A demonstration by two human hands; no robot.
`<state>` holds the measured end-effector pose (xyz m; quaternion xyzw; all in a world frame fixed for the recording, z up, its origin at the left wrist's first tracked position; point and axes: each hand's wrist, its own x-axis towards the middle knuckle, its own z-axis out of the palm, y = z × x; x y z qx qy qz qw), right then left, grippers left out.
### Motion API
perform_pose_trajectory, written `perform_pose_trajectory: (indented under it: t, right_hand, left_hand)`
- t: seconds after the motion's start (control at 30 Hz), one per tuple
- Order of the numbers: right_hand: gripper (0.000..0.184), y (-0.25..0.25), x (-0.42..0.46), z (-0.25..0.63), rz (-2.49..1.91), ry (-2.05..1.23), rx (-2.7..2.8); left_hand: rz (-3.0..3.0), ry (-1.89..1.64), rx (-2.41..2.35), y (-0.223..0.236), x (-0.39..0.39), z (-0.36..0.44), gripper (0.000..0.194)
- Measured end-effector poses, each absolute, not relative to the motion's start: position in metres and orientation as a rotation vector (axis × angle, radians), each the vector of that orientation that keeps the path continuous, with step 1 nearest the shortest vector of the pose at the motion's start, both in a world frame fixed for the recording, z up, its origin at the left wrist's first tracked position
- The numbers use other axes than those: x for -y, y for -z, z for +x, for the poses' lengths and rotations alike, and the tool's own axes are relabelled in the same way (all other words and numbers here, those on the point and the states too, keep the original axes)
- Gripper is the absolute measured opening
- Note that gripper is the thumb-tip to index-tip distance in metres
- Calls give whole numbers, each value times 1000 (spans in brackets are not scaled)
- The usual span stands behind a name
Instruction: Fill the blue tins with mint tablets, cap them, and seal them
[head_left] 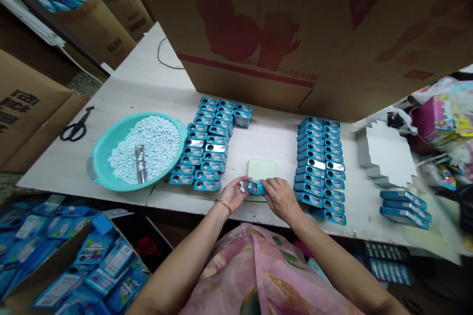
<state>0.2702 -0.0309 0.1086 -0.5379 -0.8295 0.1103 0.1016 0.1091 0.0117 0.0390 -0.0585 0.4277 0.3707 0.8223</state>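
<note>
While the right hand [281, 199] pinches a tin [255, 188], the left hand [233, 196], open at its nine o'clock, cradles pellets [242, 186], likely against spills.

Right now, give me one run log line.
left hand: small white tablets | right hand: small blue box | left: turquoise plastic basin

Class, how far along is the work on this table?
Seemingly done: blue containers lined up in rows; whether filled, I can't tell. In hand: the right hand holds another container beside white pieces in the left hand. Apparently left: many loose pieces in the turquoise basin.
</note>
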Motion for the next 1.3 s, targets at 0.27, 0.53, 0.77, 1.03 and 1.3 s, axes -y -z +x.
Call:
perform_pose_trajectory:
  t: [0.27,0.53,0.77,1.03,1.3]
  right_hand:
    - [29,-61,22,287,-1615,-831,1731]
    - [36,-7,2,290,-1462,-1225,1246]
    - [62,-35,19,317,-1497,-1151,1294]
    - [61,-32,26,324,-1574,-1072,1194]
    - [63,-17,31,319,-1573,-1106,1183]
  left_hand:
    - [-162,-792,-956,-36,-6,96,12]
    - [-209,-747,-1075,-34,20,71,11]
    - [-261,-763,-1077,-32,27,59,16]
    - [-255,-778,-1067,-31,23,58,20]
    - [-233,-768,-1057,-35,19,58,17]
